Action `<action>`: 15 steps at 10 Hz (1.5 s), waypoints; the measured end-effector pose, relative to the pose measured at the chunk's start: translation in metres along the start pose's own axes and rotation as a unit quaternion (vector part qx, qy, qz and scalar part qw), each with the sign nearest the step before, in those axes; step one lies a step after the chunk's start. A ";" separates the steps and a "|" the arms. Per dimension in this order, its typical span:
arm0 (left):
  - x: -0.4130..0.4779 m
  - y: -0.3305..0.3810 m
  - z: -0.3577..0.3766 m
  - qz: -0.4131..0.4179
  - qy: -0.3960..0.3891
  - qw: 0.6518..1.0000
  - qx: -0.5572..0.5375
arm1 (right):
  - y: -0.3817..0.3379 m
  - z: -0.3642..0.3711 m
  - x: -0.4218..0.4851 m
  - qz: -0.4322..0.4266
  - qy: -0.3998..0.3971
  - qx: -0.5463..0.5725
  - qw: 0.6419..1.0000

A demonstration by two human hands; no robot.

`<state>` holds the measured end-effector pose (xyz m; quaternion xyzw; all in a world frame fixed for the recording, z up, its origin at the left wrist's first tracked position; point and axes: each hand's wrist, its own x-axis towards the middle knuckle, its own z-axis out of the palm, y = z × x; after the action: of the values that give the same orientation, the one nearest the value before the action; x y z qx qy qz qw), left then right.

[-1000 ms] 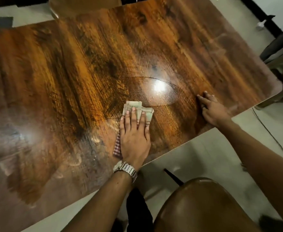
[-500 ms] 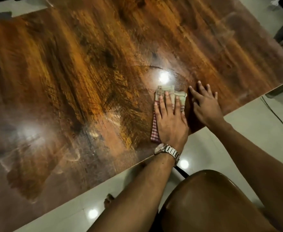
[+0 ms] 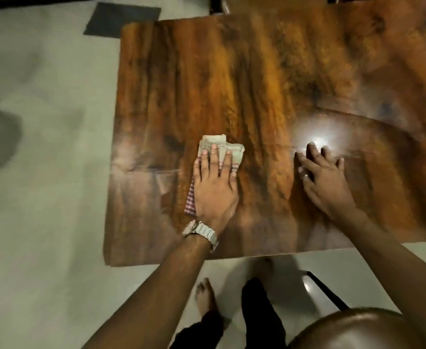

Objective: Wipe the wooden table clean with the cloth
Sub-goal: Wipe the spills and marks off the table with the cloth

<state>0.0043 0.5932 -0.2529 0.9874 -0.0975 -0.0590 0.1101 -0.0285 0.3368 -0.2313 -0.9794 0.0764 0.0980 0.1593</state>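
Note:
The wooden table (image 3: 232,84) fills the upper right of the head view, dark glossy brown with a bright lamp glare. My left hand (image 3: 214,187), with a metal watch on the wrist, lies flat on a folded cloth (image 3: 219,144), pale with a checked red edge, and presses it against the tabletop near the table's left part. My right hand (image 3: 325,180) rests flat on the bare wood to the right of the cloth, fingers spread, holding nothing, just below the glare.
A brown rounded chair seat (image 3: 363,331) sits at the bottom right, with a dark chair leg (image 3: 327,293) above it. My bare foot (image 3: 204,295) stands on the pale tiled floor (image 3: 43,172). A dark mat (image 3: 121,20) lies beyond the table's far left corner.
My left hand has slid the cloth leftwards across the table, away from my right hand. The view has swung left, bringing the table's left edge and the floor into sight.

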 end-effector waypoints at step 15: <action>-0.112 0.222 0.067 0.097 -0.037 0.992 -0.066 | 0.099 -0.009 -0.071 0.056 0.045 -0.001 0.997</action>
<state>-0.1535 0.3902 -0.2567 0.9608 -0.1931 -0.0908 0.1767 -0.1137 0.2493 -0.2370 -0.9771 0.1380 0.0629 0.1493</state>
